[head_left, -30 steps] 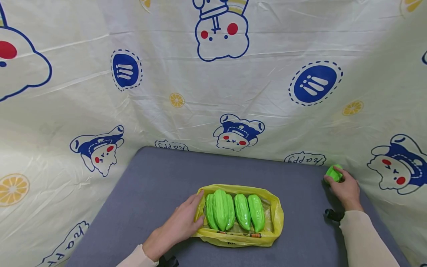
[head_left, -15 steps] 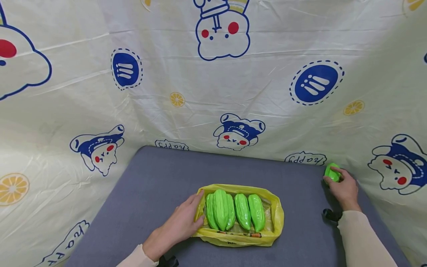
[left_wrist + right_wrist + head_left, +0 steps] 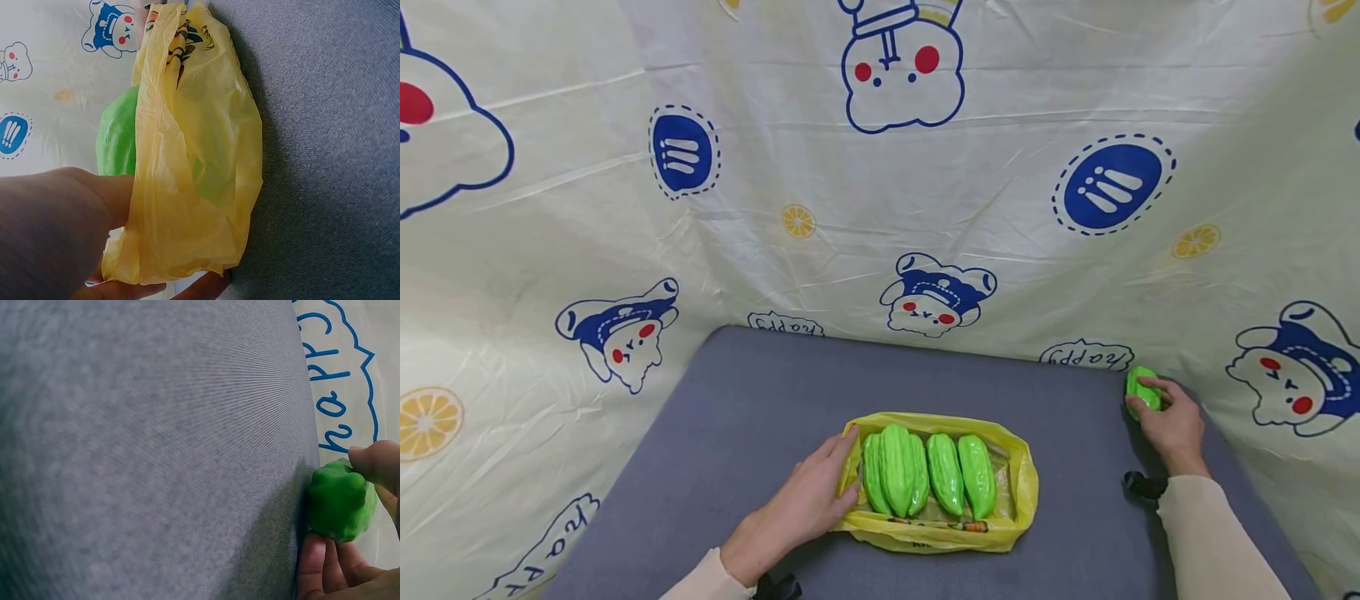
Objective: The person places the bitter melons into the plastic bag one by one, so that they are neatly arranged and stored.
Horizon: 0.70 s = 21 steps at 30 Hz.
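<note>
My left hand [image 3: 805, 493] holds the left end of a yellow plastic bag [image 3: 1024, 483], its thumb over the rim; in the left wrist view the thumb [image 3: 115, 195] lies against the bag and other fingertips show under its end. Inside the opened bag, several ridged green gourds [image 3: 945, 475] lie side by side. Out at the table's far right corner, my right hand [image 3: 1176, 425] grips another green gourd [image 3: 1138, 392]. The right wrist view shows that gourd's bumpy end [image 3: 340, 500] between thumb and fingers, right at the grey surface.
A grey cloth-covered table [image 3: 760, 400] carries the bag near its middle. Behind and around it hangs a white sheet [image 3: 865, 183] printed with cartoon figures and orange slices, close to the table's back edge. Dark straps [image 3: 1145, 485] circle both wrists.
The right hand has shifted slightly left and turned the gourd to a more upright angle in the head view. The left hand and the bag have stayed in place.
</note>
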Each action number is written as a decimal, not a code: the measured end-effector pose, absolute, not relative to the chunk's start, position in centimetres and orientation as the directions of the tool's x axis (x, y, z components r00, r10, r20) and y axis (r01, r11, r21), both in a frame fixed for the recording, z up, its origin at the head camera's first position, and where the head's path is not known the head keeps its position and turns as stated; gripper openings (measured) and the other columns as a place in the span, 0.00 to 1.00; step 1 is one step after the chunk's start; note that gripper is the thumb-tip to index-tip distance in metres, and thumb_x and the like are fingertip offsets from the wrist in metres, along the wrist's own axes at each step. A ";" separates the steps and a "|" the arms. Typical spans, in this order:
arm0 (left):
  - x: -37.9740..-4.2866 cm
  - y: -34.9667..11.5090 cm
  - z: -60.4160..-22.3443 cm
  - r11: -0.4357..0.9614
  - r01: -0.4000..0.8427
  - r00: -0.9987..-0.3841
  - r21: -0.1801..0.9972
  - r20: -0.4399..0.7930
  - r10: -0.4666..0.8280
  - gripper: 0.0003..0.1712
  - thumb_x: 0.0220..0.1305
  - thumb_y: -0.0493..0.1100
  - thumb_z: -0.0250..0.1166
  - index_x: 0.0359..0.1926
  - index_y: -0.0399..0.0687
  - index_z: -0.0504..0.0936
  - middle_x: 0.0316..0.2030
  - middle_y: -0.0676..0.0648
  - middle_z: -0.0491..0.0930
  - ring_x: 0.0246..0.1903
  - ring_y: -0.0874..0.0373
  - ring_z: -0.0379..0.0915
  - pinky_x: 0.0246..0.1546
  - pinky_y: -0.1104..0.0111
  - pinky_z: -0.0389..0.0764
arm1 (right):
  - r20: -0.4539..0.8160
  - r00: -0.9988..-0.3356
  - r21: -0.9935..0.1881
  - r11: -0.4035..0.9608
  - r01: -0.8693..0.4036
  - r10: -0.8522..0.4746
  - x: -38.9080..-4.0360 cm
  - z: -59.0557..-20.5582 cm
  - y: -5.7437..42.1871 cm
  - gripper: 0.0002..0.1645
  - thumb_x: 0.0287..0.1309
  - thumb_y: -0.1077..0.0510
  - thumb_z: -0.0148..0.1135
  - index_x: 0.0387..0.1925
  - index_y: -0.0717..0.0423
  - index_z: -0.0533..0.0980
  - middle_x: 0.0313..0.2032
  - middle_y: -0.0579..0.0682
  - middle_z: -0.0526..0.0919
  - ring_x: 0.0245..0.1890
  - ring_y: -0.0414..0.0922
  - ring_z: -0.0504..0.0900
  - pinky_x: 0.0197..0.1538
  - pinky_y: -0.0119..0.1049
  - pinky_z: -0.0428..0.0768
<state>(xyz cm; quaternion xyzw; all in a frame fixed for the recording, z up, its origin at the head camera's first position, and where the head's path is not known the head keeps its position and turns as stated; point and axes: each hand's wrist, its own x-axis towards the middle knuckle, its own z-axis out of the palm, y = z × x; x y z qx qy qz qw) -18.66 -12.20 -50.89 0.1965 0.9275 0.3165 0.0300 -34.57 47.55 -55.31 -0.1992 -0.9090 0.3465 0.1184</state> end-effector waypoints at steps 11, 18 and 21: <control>-18.7 -12.2 -50.9 0.714 0.353 -0.917 0.605 0.073 0.391 0.47 0.79 0.37 0.70 0.91 0.33 0.62 0.81 0.29 0.75 0.78 0.31 0.78 0.70 0.35 0.86 | 0.045 -0.889 -0.689 0.658 0.303 0.456 -34.0 -54.8 47.1 0.36 0.86 0.51 0.65 0.86 0.58 0.71 0.83 0.75 0.72 0.83 0.74 0.71 0.78 0.70 0.70; -18.6 -12.2 -51.0 0.713 0.349 -0.920 0.608 0.080 0.383 0.47 0.79 0.36 0.71 0.91 0.33 0.63 0.81 0.28 0.75 0.78 0.30 0.78 0.69 0.35 0.86 | 0.059 -0.908 -0.672 0.690 0.271 0.414 -33.3 -54.6 46.5 0.41 0.86 0.51 0.64 0.90 0.58 0.65 0.82 0.79 0.70 0.82 0.77 0.72 0.77 0.72 0.72; -18.5 -12.3 -50.9 0.708 0.345 -0.921 0.616 0.079 0.381 0.47 0.78 0.36 0.71 0.91 0.33 0.63 0.81 0.28 0.75 0.78 0.30 0.78 0.69 0.35 0.86 | 0.060 -0.914 -0.661 0.703 0.264 0.400 -33.3 -54.6 46.3 0.43 0.87 0.52 0.63 0.92 0.57 0.62 0.83 0.79 0.69 0.82 0.77 0.72 0.77 0.73 0.72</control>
